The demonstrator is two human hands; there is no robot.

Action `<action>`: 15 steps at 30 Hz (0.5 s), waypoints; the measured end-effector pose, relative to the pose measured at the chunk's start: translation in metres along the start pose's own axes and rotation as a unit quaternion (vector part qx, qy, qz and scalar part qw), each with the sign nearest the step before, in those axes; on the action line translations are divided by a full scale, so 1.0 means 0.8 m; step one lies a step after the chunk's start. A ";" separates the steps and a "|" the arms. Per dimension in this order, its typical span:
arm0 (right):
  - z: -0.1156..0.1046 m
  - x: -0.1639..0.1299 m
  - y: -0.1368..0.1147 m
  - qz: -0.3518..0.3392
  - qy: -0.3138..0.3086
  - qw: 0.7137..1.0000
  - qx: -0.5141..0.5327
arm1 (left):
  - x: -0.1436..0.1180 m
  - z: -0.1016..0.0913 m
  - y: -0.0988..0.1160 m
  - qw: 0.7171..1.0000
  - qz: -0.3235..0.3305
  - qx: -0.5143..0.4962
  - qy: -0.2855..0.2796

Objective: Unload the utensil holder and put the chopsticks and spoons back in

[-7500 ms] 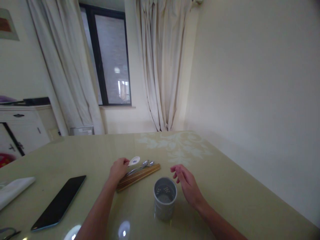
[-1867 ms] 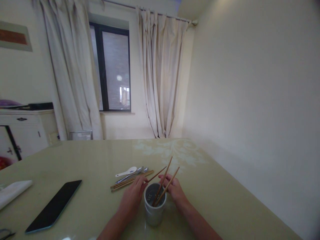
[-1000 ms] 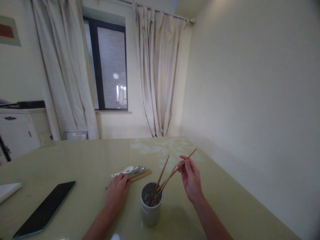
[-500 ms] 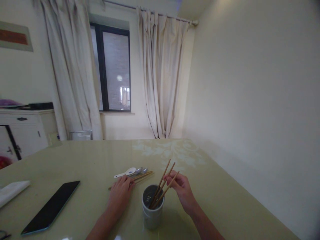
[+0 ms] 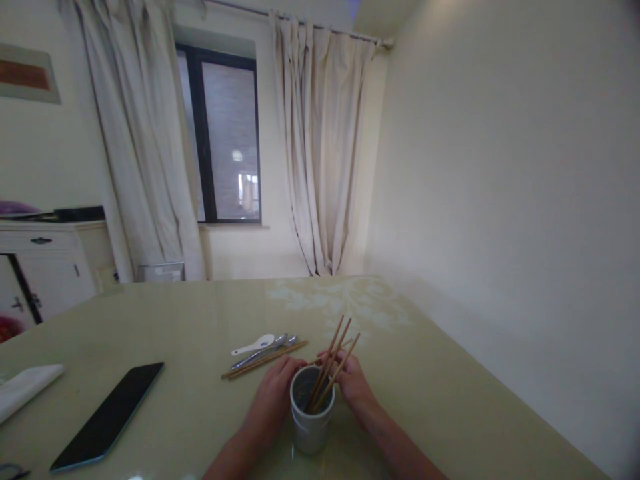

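A grey cylindrical cup (image 5: 311,430) stands upright on the table, with several wooden chopsticks (image 5: 333,360) leaning to the right inside it. My left hand (image 5: 274,393) is at the cup's left and far side, its fingers closed around one end of a loose chopstick (image 5: 346,344). My right hand (image 5: 353,380) is behind the cup's right rim, fingers bent around the same chopstick; the upright ones partly hide its fingertips. Left of the cup lie more chopsticks (image 5: 265,360), alongside metal spoons (image 5: 277,343) and a white ceramic spoon (image 5: 256,345).
A black tablet-like slab (image 5: 107,417) lies on the table (image 5: 200,313) at left, near a white flat object (image 5: 27,390). A wall (image 5: 500,233) runs along the right side. Behind the table are curtains (image 5: 325,147), a window (image 5: 230,140) and a white cabinet (image 5: 50,260).
My left hand has moved right, from the loose chopsticks to behind the cup, with a chopstick. My right hand has lowered slightly from beside the upright chopsticks and closed in toward the left.
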State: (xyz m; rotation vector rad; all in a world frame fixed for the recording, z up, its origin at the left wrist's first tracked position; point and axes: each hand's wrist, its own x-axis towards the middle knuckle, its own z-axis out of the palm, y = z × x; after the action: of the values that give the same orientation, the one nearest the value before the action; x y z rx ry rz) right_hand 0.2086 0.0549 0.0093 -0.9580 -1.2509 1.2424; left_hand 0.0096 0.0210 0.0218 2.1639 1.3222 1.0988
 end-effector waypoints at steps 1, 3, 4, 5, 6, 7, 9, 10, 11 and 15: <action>-0.001 -0.001 -0.003 -0.008 0.000 1.000 0.001 | 0.001 -0.001 -0.005 1.000 0.001 0.001 0.009; -0.006 -0.001 -0.014 -0.036 0.019 0.999 0.005 | 0.003 -0.003 -0.019 0.999 -0.002 0.008 0.045; -0.011 0.000 -0.021 -0.054 0.041 0.998 0.009 | 0.004 -0.004 -0.026 0.998 -0.006 0.008 0.067; -0.017 0.001 -0.029 -0.075 0.069 0.995 0.013 | 0.004 -0.006 -0.032 0.996 -0.014 0.001 0.085; -0.025 0.002 -0.037 -0.097 0.101 0.990 0.018 | 0.004 -0.008 -0.036 0.995 -0.025 -0.017 0.097; -0.035 0.004 -0.045 -0.121 0.136 0.983 0.026 | 0.004 -0.009 -0.037 0.993 -0.039 -0.045 0.102; -0.055 0.006 -0.061 -0.167 0.202 0.963 0.059 | 0.000 -0.010 -0.031 0.986 -0.072 -0.123 0.092; -0.064 0.008 -0.067 -0.184 0.227 0.953 0.082 | -0.002 -0.008 -0.025 0.979 -0.089 -0.169 0.078; -0.073 0.008 -0.072 -0.194 0.244 0.944 0.108 | -0.004 -0.006 -0.017 0.968 -0.104 -0.219 0.057; -0.086 0.006 -0.084 -0.187 0.250 0.929 0.197 | -0.015 0.012 0.011 0.904 -0.143 -0.398 -0.063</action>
State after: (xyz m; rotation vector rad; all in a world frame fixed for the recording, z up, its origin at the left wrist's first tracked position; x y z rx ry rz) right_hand 0.2854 0.0587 0.0676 -0.6424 -0.6972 0.8289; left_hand 0.0190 0.0074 0.0164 1.3612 0.8660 1.0948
